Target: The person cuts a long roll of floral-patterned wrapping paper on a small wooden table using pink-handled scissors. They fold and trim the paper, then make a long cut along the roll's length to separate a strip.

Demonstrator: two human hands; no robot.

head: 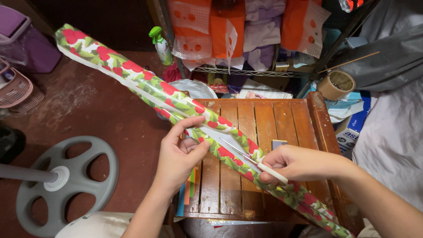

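A long roll (176, 103) of red-and-green wrapping paper lies slantwise over the wooden table (264, 119), running from far left to near right. The left hand (178, 154) pinches the roll's paper edge near its middle. Just down the roll, the right hand (295, 163) grips a white-handled blade (251, 159), whose tip points up along the roll toward the left fingers.

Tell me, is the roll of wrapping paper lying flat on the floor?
No, the left hand and right hand hold the roll of wrapping paper slanted above the wooden table.
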